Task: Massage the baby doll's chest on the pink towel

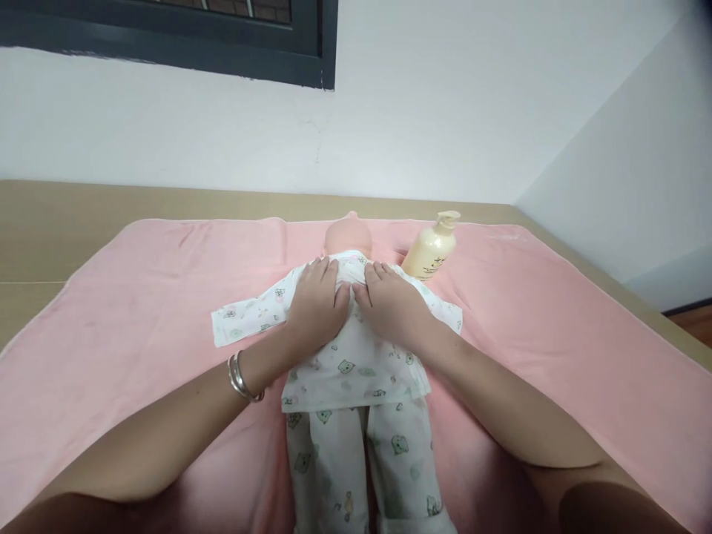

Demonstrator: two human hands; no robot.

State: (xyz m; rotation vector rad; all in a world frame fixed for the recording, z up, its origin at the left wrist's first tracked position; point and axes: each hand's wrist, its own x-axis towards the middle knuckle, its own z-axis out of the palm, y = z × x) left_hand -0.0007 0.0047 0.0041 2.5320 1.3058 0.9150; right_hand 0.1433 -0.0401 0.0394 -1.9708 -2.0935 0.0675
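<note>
A baby doll (348,236) lies on a pink blanket, its head toward the wall. It wears a white printed top (356,371) and matching trousers (400,452). Both sleeves spread out to the sides. My left hand (318,304) rests flat on the left side of the doll's upper body, over the cloth. On the right side, my right hand (392,304) lies flat in the same way, thumbs close together at the middle. Neither hand grasps anything. A cream pump bottle (431,248) leans at a tilt just beyond the right sleeve.
The pink blanket (167,297) covers most of a wood-coloured surface (67,211). A white wall (423,111) rises behind it, with a dark-framed window (233,59) at the upper left. Another wall stands on the right.
</note>
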